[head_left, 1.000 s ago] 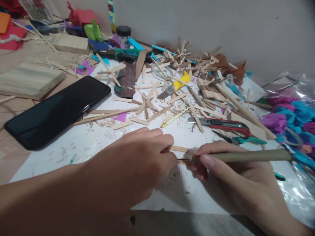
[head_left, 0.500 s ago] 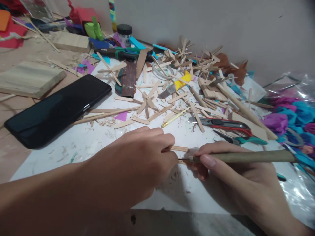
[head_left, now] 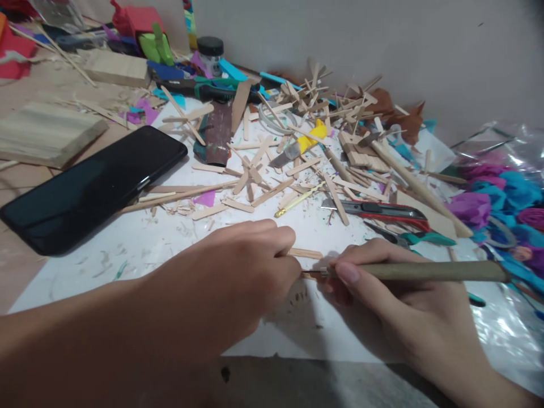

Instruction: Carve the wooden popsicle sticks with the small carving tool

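My left hand (head_left: 238,277) presses down on a short piece of wooden craft stick (head_left: 306,254) lying on the white sheet (head_left: 170,249), fingers closed over its left end. My right hand (head_left: 408,306) grips a long craft knife with a round brownish handle (head_left: 433,271), held almost level. Its thin tip touches the stick right beside my left fingertips. The part of the stick under my left hand is hidden.
A black phone (head_left: 89,190) lies at the left. A pile of cut craft sticks (head_left: 306,147) covers the back of the sheet, with a red utility cutter (head_left: 382,211), teal-handled pliers (head_left: 412,238), wood blocks (head_left: 46,133) and coloured paper flowers (head_left: 505,204) at the right.
Both hands stay together on the stick. The knife tip has crept slightly left toward my left fingers, and the view has shifted a little.
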A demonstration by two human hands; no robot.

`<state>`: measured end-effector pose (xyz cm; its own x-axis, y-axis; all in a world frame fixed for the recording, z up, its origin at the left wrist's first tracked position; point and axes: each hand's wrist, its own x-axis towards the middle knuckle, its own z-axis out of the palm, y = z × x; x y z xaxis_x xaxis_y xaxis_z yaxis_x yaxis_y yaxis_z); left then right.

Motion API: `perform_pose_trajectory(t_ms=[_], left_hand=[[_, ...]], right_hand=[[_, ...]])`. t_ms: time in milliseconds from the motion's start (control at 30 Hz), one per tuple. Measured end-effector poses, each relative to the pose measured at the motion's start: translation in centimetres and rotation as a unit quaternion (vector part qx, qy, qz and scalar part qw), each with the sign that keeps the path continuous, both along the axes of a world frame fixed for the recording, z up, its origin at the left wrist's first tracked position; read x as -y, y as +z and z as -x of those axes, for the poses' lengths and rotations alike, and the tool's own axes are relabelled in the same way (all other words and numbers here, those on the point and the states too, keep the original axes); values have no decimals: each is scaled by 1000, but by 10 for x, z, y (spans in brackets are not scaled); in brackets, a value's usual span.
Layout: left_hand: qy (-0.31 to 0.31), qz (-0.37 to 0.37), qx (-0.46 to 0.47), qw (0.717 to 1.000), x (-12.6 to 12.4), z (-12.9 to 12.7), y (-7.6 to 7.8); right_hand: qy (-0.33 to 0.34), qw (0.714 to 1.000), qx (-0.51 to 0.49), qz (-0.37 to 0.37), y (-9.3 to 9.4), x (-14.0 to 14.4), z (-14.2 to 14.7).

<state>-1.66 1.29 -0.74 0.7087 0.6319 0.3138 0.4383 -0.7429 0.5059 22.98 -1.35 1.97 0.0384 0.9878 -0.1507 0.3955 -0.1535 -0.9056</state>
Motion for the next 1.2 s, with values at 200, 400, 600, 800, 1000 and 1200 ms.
perform_pose_trajectory(t_ms=[200,400,600,800,1000,1200], left_hand=[[0,17,7,1000,-1,-1,-1],[3,33,4,999,-2,-1,1],[6,35,10,999,0,0,2],[17,46,5,999,-2,-1,2],[9,34,0,999,0,0,0],[8,20,4,1000,0,0,1]], right_hand=[[34,999,2,-9,-3,-3,-5],[6,1000,-5,-11,-1,-2,-2],[16,1000,-2,-18,-2,-2,-4],[5,996,-92,-12,-7,-4,-5],[4,999,-42,-11,-4,-2,-3],[2,1000,-24,-10,-1,0,0]])
